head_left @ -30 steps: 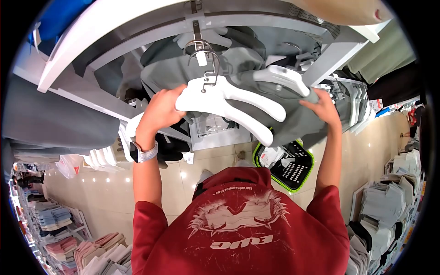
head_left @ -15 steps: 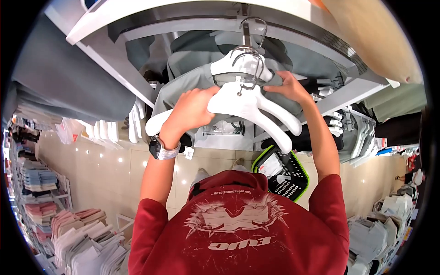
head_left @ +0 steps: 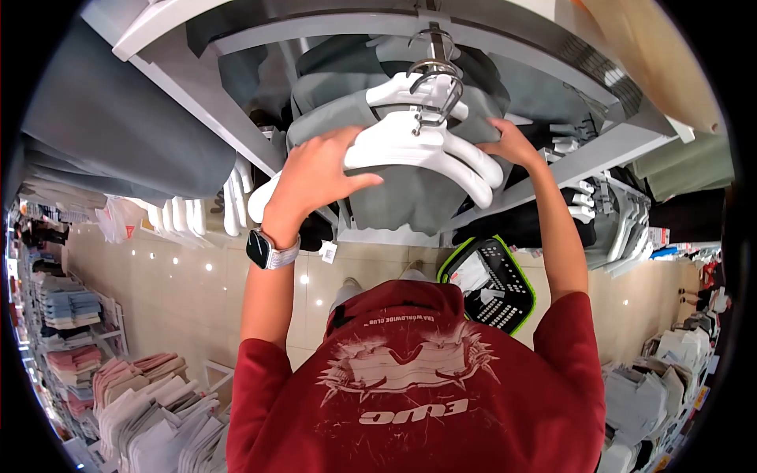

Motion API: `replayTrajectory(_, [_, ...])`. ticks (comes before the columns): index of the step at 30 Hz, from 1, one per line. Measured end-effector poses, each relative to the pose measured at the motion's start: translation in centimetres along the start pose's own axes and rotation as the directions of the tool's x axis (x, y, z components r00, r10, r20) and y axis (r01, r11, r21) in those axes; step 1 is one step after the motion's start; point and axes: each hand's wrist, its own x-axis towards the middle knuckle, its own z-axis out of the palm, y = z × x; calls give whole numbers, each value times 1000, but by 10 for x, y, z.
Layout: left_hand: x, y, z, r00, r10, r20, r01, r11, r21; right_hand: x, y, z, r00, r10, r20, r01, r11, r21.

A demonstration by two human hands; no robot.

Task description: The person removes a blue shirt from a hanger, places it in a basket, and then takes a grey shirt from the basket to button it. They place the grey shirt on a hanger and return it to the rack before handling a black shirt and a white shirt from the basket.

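White hangers (head_left: 426,154) hang by metal hooks from a short metal arm (head_left: 430,49) of the rack, with grey garments (head_left: 331,114) behind and below them. My left hand (head_left: 319,173) lies at the left part of the front hangers, its thumb stretched out apart from the fingers over the grey cloth. What its fingertips touch is partly hidden. On the other side, my right hand (head_left: 511,143) is at the edge of the grey garment near the hangers' right ends, with thumb and index finger apart. A watch is on my left wrist.
A black basket with a green rim (head_left: 530,303) stands on the floor in front of my feet, with white packages inside. White rack bars (head_left: 197,106) frame the hangers. Grey clothes hang at the left, and folded clothes (head_left: 71,307) lie on shelves at the far left.
The front hangers have tilted, and more grey cloth shows beneath them. My left hand has opened its thumb away from the hanger. My right hand has moved slightly to the right.
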Motion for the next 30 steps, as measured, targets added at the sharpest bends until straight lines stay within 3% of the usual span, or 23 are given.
replayTrajectory(2, [-3, -9, 1, 1000, -6, -22, 7, 1000, 12, -6, 40, 11, 988, 75, -135, -54, 987, 150])
replayTrajectory(3, [-5, -13, 1, 998, -18, -59, 20, 999, 25, -15, 42, 11, 988, 90, -122, -52, 956, 287])
replayTrajectory(5, [-8, -16, 2, 999, -18, -39, 18, 1000, -12, -40, 46, 22, 918, 202, -342, -65, 926, 372])
replayTrajectory(6, [-12, -16, 3, 994, 8, -109, -8, 1000, -2, -50, 63, 33, 898, 217, -384, 57, 807, 588])
replayTrajectory(7, [-16, -18, 5, 984, 36, -174, -35, 999, 9, -67, 67, 43, 788, 306, -535, 35, 844, 536])
replayTrajectory(9, [-24, -27, 15, 973, 122, -197, -115, 992, 49, -103, 78, 70, 643, 452, -618, 43, 785, 618])
replayTrajectory(11, [-33, -28, 23, 963, 97, -251, -88, 995, 45, -143, 88, 111, 530, 600, -599, -12, 712, 702])
replayTrajectory(13, [-41, -29, 32, 967, 153, -204, -145, 988, 50, -183, 103, 170, 541, 628, -559, -10, 669, 743])
replayTrajectory(14, [-45, -28, 38, 945, 159, -284, -141, 987, 83, -203, 105, 199, 546, 686, -481, -67, 608, 791])
replayTrajectory(15, [-47, -25, 45, 916, 165, -366, -134, 985, 108, -226, 108, 230, 560, 667, -491, -18, 602, 798])
replayTrajectory(16, [-51, -23, 50, 908, 131, -399, -131, 991, 28, -249, 108, 254, 561, 692, -454, -150, 624, 767])
replayTrajectory(17, [-55, -21, 57, 864, 113, -490, -152, 988, -40, -269, 101, 278, 555, 724, -409, -108, 550, 828])
replayTrajectory(19, [-69, -8, 69, 777, 99, -621, -176, 982, -63, -300, 80, 310, 448, 870, -204, -202, 321, 925])
replayTrajectory(21, [-85, -1, 91, 768, 96, -633, -215, 970, -113, -328, 75, 334, 375, 916, -143, -320, 272, 908])
replayTrajectory(23, [-100, -5, 126, 879, 80, -471, -226, 938, -263, -351, 71, 347, 312, 950, -28, -306, 128, 943])
replayTrajectory(25, [-116, -8, 180, 964, -12, -267, -108, 897, -429, -372, 83, 356, 283, 959, -11, -289, 97, 952])
replayTrajectory(26, [-128, -13, 212, 986, 28, -167, -107, 870, -480, -385, 92, 361, 266, 964, 2, -285, 76, 955])
replayTrajectory(27, [-139, -7, 237, 988, 100, -117, -141, 892, -430, -397, 103, 368, 254, 967, 4, -276, 68, 959])
replayTrajectory(28, [-151, 0, 261, 996, 51, 69, -13, 884, -467, -411, 116, 375, 274, 962, 11, -349, 88, 933])
replayTrajectory(30, [-176, 13, 317, 987, 93, 135, -39, 933, -357, -439, 131, 374, 332, 943, 18, -447, 141, 883])
